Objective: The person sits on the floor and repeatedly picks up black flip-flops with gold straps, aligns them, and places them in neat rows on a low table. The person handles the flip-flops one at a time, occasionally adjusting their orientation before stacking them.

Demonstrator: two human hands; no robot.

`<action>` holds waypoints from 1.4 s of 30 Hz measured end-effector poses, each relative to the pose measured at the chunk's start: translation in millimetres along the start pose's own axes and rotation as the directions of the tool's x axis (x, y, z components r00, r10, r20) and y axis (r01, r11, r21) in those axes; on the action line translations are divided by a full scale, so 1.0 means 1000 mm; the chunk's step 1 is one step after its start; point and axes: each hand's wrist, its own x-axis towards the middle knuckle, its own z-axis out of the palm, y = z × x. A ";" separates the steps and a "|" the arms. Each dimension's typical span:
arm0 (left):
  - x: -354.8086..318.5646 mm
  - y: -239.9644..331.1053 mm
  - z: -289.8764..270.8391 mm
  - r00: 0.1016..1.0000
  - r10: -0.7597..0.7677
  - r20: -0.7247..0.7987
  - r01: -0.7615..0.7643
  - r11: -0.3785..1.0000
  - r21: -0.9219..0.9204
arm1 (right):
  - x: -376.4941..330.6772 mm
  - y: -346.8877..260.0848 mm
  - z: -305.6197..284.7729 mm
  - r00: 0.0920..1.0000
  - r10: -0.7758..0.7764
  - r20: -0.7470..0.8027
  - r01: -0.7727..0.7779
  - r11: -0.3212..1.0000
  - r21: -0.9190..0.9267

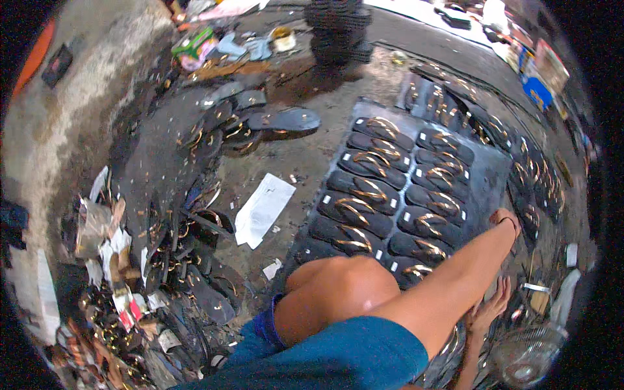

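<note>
My left arm reaches across to the right in a teal sleeve, with a dark band at the wrist. My left hand (504,216) is bent down at the right edge of a dark sheet (491,172), its fingers mostly hidden. Beside it lie black sandals with gold straps (531,221). Closer to me, my right hand (492,308) has its fingers stretched out and apart, with nothing visible in it. On the sheet, two columns of black flip-flops (370,164) with gold straps and small white labels lie side by side. My bare knee (351,279) covers the near end.
Loose sandals and scraps (188,260) heap up on the left. White paper (263,209) lies on the floor near a single dark sole (286,119). A tall stack of black soles (338,32) stands at the back. A fan (525,357) sits at lower right.
</note>
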 end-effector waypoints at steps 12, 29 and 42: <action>-0.094 -0.208 -0.051 1.000 -0.002 -0.020 -0.002 0.987 -0.158 | 0.200 -0.389 0.133 0.559 -0.805 0.197 0.550 0.539 0.638; -0.640 -0.458 -0.085 0.278 -0.596 -0.753 0.460 0.771 -0.440 | 0.049 -0.614 0.197 0.231 -0.814 0.533 -0.332 0.449 0.829; -0.658 -0.489 0.002 -0.006 -0.928 -0.373 0.514 0.317 -0.797 | 0.129 -0.543 0.163 0.275 -0.526 0.805 -0.650 0.515 0.558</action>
